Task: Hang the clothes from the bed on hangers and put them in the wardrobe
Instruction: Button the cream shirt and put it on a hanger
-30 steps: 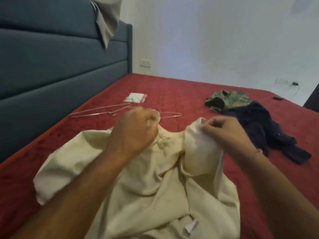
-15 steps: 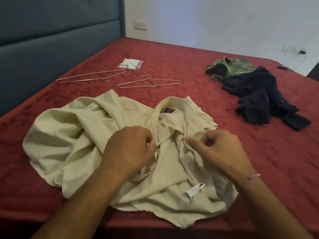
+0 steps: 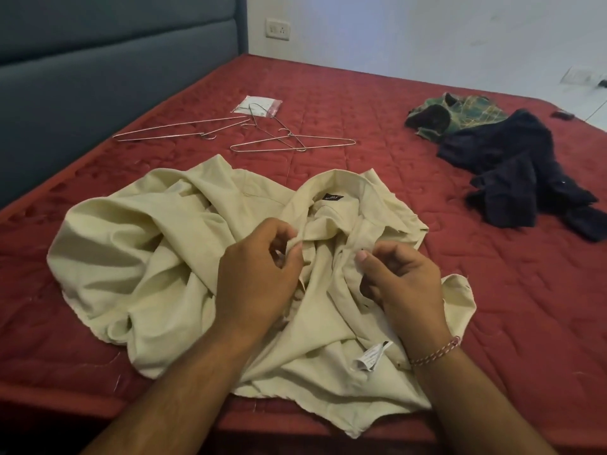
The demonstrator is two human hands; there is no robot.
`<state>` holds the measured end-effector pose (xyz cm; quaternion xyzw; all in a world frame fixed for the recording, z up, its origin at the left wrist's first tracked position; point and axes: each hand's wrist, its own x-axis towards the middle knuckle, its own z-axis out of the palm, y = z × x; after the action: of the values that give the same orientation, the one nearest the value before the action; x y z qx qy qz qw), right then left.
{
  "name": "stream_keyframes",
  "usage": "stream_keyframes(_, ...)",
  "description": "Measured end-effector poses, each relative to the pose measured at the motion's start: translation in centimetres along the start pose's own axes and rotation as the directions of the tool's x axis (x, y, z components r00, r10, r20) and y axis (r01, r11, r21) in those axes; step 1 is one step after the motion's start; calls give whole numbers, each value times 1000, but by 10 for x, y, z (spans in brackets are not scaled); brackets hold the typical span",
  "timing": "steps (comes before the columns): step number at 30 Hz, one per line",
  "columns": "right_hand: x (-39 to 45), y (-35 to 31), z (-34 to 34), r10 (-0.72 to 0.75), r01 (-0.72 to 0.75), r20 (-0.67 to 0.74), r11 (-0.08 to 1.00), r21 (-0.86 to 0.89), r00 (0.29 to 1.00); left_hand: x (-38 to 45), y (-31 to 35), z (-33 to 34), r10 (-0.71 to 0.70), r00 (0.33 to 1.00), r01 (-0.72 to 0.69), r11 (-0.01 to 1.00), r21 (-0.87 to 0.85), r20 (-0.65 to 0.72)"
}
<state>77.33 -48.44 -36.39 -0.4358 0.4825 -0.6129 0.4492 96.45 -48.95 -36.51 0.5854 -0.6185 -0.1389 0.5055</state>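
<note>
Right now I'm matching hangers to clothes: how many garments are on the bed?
3: cream shirt nearest, under both hands; dark garment far right; green plaid one just behind it. More could be hidden underneath.

A cream shirt point(image 3: 157, 257) lies crumpled on the red bed point(image 3: 427, 290), collar up, black label showing; beyond it, thin wire hangers point(image 3: 292, 144) lie flat and overlapping; to the right, a dark navy garment point(image 3: 519, 169) touches a green plaid one point(image 3: 469, 111).

Red bed point(image 3: 377, 103) bears cream shirt point(image 3: 157, 257), hangers point(image 3: 292, 144), dark clothes point(image 3: 512, 165).
</note>
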Motion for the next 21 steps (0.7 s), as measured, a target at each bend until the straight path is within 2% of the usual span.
stream_keyframes(3, -2, -3, 0, 0, -1, 16, 998, 63, 1000, 1, 8, -3, -24, 996, 7, 978, -210, -82)
stream_keyframes(6, -2, -1, 1, -14, 12, 40, 999, 49, 999, 1, 15, -1, 31, 992, -63, 963, -263, -125)
stream_keyframes(7, -2, 0, 2, -12, 10, 37, 999, 46, 999, 1, 16, 0, 111, 991, -125, 964, -237, -72)
stream_keyframes(9, -2, 1, 2, 0, -1, 22, 1000, 26, 1000, -1, 12, 6, 262, 943, -231, 959, -162, 205)
stream_keyframes(11, 0, 5, 0, 16, -16, -8, 999, -38, 1000, -3, 6, 10, 242, 833, -243, 968, -63, 498)
stream_keyframes(12, 0, 6, 0, 19, -20, -15, 996, -87, 1000, -4, 3, 12, 209, 802, -242, 970, -16, 559)
stream_keyframes(14, 1, 9, -1, 23, -24, -11, 988, -151, 1000, -6, 1, 13, 156, 817, -191, 982, 5, 555)
stream_keyframes(16, 1, 10, 0, 26, -28, -9, 985, -172, 1000, -6, 2, 12, 69, 888, -65, 998, -24, 454)
stream_keyframes(18, 0, 10, 0, 24, -26, -11, 979, -201, 1000, -4, 1, 13, -32, 928, 21, 999, 32, 370)
stream_keyframes(21, 0, 10, 1, 20, -23, -17, 978, -206, 1000, -3, -2, 17, -69, 921, 1, 984, 176, 383)
